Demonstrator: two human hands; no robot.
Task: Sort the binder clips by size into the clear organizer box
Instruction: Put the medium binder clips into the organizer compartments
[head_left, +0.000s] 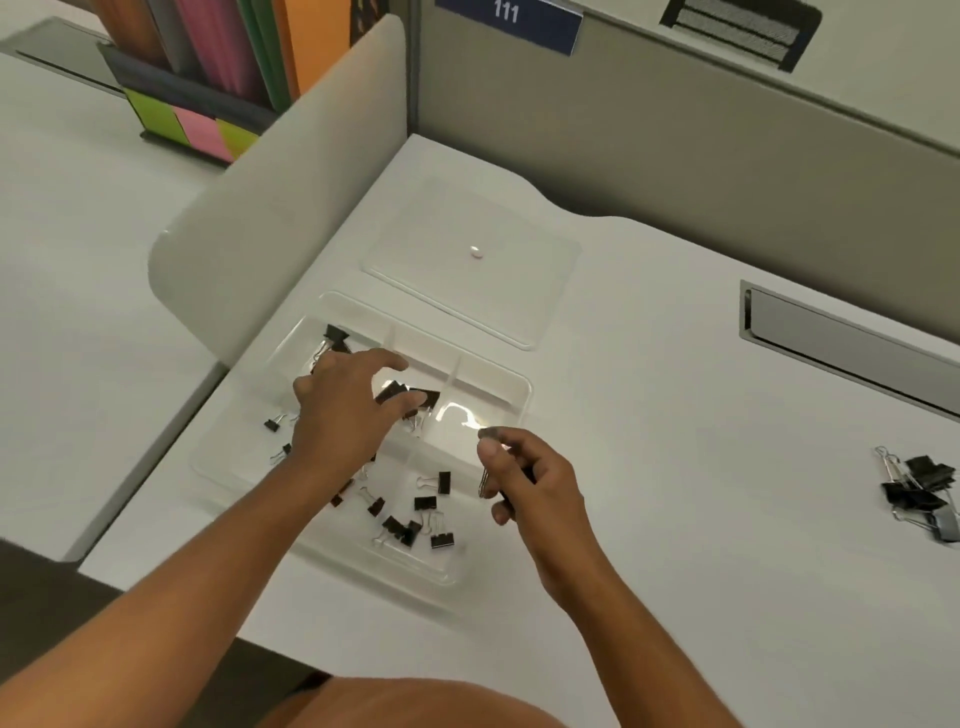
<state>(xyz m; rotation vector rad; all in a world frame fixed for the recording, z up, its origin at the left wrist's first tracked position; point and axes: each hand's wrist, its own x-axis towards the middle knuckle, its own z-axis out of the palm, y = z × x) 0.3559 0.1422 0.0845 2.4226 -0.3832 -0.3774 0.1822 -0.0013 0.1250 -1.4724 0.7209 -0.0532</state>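
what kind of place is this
Most likely an office cubicle: grey partition walls around a white desk, a numbered plate reading 111, and a rack of coloured folders.

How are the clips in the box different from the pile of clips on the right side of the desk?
The clips in the clear organizer box look small and lie spread out, each mostly apart; the pile on the desk looks bigger and is heaped together, clips touching. The boxed clips sit inside compartments of the organizer box, close to both hands; the pile sits on the bare desk, far from them. Both sets are black with silver wire handles.
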